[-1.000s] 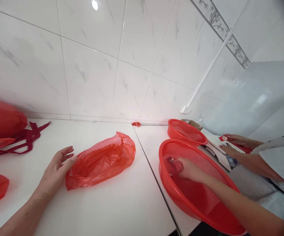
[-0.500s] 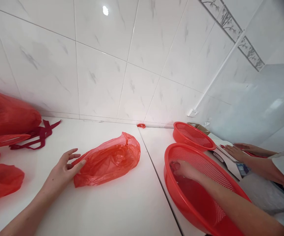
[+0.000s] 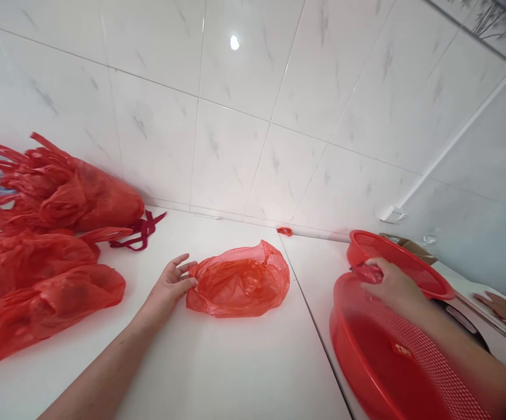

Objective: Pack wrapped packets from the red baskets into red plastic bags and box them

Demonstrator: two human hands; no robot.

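Observation:
My left hand (image 3: 171, 284) lies on the white counter with fingers spread, its fingertips touching the left end of a crumpled red plastic bag (image 3: 241, 281). My right hand (image 3: 388, 284) is closed on a small red packet (image 3: 365, 272) at the far rim of a large red mesh basket (image 3: 393, 356), which tilts at the counter's right edge. A second, smaller red mesh basket (image 3: 404, 261) stands just behind it.
Several filled red plastic bags (image 3: 38, 256) with dark red ties lie piled at the left against the tiled wall. A small red clip (image 3: 284, 231) sits at the wall's foot. Another person's hand (image 3: 504, 309) rests on a scale at the far right.
My right hand rose from the bottom of the large basket to its far rim with a red packet. The view swung left, showing more bags. My left hand stays at the bag.

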